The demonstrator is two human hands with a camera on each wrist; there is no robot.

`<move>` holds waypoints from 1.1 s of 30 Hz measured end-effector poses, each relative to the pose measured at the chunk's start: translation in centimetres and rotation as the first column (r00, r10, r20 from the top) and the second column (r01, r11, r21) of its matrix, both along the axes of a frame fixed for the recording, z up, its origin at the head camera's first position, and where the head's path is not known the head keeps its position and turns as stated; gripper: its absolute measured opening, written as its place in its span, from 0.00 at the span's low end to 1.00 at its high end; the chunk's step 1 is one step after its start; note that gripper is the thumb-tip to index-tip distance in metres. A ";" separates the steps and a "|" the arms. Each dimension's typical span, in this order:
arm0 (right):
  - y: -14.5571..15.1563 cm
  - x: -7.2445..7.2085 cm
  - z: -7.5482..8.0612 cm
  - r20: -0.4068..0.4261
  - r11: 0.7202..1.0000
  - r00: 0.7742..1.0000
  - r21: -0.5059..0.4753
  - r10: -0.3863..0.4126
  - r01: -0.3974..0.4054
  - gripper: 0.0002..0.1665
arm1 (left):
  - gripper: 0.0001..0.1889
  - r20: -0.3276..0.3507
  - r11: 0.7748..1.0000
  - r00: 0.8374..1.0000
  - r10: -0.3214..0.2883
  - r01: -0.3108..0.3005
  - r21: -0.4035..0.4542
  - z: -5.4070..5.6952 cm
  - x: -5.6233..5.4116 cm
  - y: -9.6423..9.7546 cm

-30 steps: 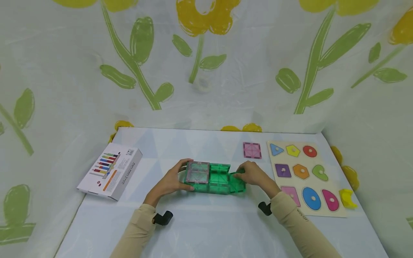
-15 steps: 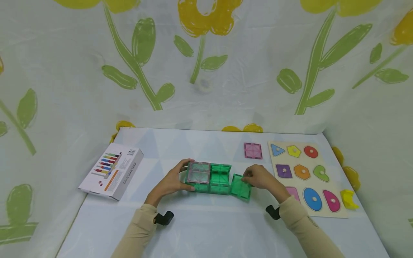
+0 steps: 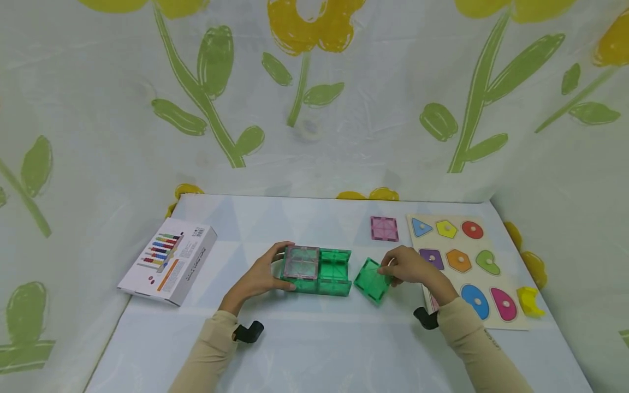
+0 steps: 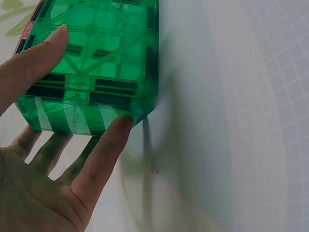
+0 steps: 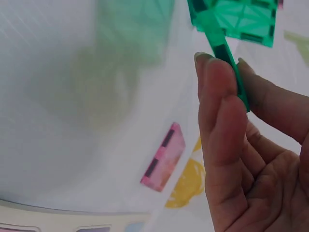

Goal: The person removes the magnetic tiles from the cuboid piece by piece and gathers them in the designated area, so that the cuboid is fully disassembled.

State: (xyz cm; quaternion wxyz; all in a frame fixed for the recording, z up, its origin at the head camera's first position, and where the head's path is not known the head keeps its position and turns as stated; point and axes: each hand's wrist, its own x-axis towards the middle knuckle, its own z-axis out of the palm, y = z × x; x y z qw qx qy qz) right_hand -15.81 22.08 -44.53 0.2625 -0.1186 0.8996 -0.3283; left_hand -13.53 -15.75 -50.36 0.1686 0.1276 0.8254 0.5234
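My left hand [image 3: 259, 277] grips the left end of a long box built of green magnetic tiles [image 3: 334, 287]. One pink square tile [image 3: 301, 262] covers the box's left top; the right part of the top is uncovered. In the left wrist view, the thumb lies along one side of the green box [image 4: 96, 53] and the other fingers reach around its end. Just right of the box, my right hand [image 3: 410, 268] pinches a loose green square tile [image 3: 371, 280], tilted and apart from the box. The right wrist view has this green tile [image 5: 223, 48] edge-on between thumb and fingertips.
Farther back lies another pink square tile [image 3: 384, 228]. A shape puzzle board [image 3: 497, 305] is at the right, partly beneath my right forearm, with a yellow crescent-like piece [image 3: 529, 302] beside it. At the left sits a white abacus box [image 3: 167, 261].
The green tile has come away from the right end of the box and turned, as my right hand moved right with it. My left hand stays on the box.
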 end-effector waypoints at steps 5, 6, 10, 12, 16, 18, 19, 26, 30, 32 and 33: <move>0.2 -1.0 0.1 -0.014 0.998 0.998 0.009 -0.062 0.063 0.15 | 0.52 -0.007 1.000 1.000 0.002 -0.002 -0.003 -0.1 -0.1 0.0; 0.1 -1.2 0.0 -0.021 0.997 0.997 0.016 -0.074 0.074 0.15 | 0.53 -0.008 1.000 1.000 -0.001 0.001 -0.003 -0.1 -0.1 -0.1; -0.2 -1.9 -0.3 -0.034 0.991 0.991 0.028 -0.132 0.133 0.17 | 0.53 0.002 1.000 1.000 -0.005 0.005 0.003 -0.1 0.0 -0.1; -0.3 -2.3 -0.5 -0.047 0.986 0.985 0.020 -0.166 0.168 0.18 | 0.53 0.005 1.000 1.000 -0.003 0.003 0.008 -0.2 0.0 -0.1; -0.7 -3.4 -1.3 -0.080 0.969 0.965 -0.024 -0.249 0.248 0.18 | 0.53 0.002 1.000 1.000 0.001 -0.001 0.011 -0.4 0.0 -0.1; -1.0 -3.9 -1.8 -0.090 0.957 0.953 -0.054 -0.290 0.286 0.18 | 0.53 0.004 1.000 1.000 0.001 -0.001 0.009 -0.4 0.0 0.0; -1.1 -4.2 -2.1 -0.091 0.949 0.946 -0.068 -0.312 0.307 0.18 | 0.53 0.006 1.000 1.000 0.002 -0.002 0.009 -0.3 0.0 0.0; -1.8 -5.8 -4.1 -0.125 0.902 0.897 -0.143 -0.424 0.407 0.22 | 0.54 0.012 1.000 1.000 0.005 -0.006 0.015 -0.1 0.1 0.1; -2.4 -6.5 -4.8 -0.083 0.880 0.883 -0.166 -0.462 0.445 0.21 | 0.54 0.012 1.000 1.000 0.005 -0.005 0.010 0.0 0.1 0.1; -2.8 -6.8 -5.0 -0.069 0.879 0.883 -0.154 -0.465 0.451 0.22 | 0.53 0.008 1.000 1.000 0.006 -0.006 0.009 0.0 0.2 0.0; -3.1 -7.0 -5.0 -0.066 0.880 0.883 -0.145 -0.464 0.452 0.22 | 0.53 0.003 1.000 1.000 0.005 -0.005 0.010 -0.1 0.2 0.0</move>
